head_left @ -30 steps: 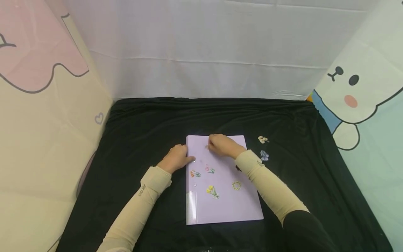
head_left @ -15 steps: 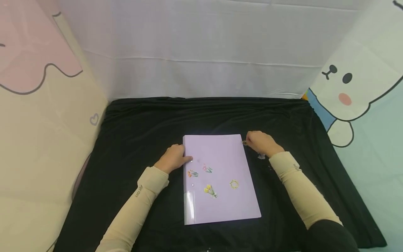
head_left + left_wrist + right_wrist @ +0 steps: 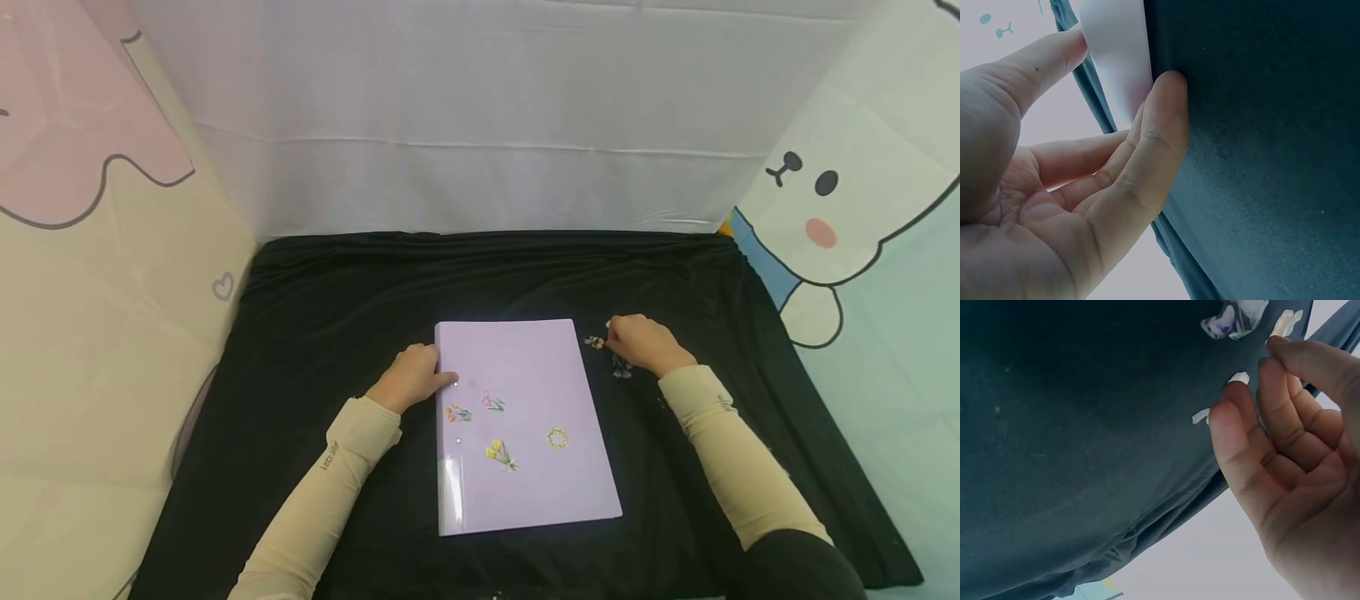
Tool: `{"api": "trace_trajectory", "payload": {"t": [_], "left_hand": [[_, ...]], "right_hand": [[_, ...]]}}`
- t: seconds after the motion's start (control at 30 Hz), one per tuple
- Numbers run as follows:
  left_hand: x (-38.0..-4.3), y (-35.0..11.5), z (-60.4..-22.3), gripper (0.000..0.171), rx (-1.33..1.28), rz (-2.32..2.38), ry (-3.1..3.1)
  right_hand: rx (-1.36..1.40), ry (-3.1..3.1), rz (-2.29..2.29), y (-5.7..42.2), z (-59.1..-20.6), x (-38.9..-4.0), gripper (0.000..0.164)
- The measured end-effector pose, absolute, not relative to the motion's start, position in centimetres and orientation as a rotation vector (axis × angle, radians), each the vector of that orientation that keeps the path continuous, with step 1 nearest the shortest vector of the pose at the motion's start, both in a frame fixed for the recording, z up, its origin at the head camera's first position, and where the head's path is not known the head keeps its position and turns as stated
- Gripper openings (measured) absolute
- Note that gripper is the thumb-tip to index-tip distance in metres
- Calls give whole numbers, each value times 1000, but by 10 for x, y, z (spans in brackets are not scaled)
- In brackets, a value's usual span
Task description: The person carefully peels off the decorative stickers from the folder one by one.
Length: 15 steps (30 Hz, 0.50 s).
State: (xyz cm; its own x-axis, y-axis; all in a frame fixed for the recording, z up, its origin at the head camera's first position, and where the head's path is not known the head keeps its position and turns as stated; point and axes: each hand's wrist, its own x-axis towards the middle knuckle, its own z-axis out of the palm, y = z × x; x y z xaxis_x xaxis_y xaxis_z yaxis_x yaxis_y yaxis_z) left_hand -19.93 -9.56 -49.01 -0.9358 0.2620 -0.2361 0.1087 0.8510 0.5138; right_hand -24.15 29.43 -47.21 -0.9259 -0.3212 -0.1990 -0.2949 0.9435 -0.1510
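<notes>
A lilac binder (image 3: 536, 492) lies closed on the black cloth, with a flower wreath sticker (image 3: 557, 438), a yellow tulip sticker (image 3: 500, 454), a pink flower sticker (image 3: 492, 402) and an orange flower sticker (image 3: 457, 414) on its cover. My left hand (image 3: 407, 379) holds its spine edge, thumb on the cover and fingers along the side. Right of the binder, my right hand (image 3: 648, 344) hovers low over the cloth, its thumb and fingertips slightly apart. Beside its fingertips lies a brownish flower sticker (image 3: 595, 342). A bluish-purple flower sticker (image 3: 622, 367) lies just below the hand. A whitish sticker (image 3: 1239, 378) is partly hidden behind the fingers.
Black cloth (image 3: 337, 292) covers the table and wrinkles along its back edge. A white curtain (image 3: 480, 183) hangs behind, and printed cloth panels (image 3: 885, 250) stand at both sides.
My right hand has moved from the binder's upper cover to the cloth on its right. The brownish sticker it held now lies there. The left hand keeps its place on the spine.
</notes>
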Motion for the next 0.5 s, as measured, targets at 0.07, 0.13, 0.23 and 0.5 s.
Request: {"api": "trace_trajectory", "payload": {"t": [0.07,0.13,0.23,0.5], "left_hand": [[-199,-96,-489,34,282,731,2730],[-199,-97,-489,34,282,732,2730],[-199,-98,-488,35,283,736,2729],[-199,-98,-489,36,280,760,2716]], "right_hand": [[-466,2881,-171,293,-470,-241,9],[-466,2880,-170,290,-469,-241,9],[-476,2887,-183,285,-469,-240,10],[-496,2934,-255,260,-475,-233,9]]}}
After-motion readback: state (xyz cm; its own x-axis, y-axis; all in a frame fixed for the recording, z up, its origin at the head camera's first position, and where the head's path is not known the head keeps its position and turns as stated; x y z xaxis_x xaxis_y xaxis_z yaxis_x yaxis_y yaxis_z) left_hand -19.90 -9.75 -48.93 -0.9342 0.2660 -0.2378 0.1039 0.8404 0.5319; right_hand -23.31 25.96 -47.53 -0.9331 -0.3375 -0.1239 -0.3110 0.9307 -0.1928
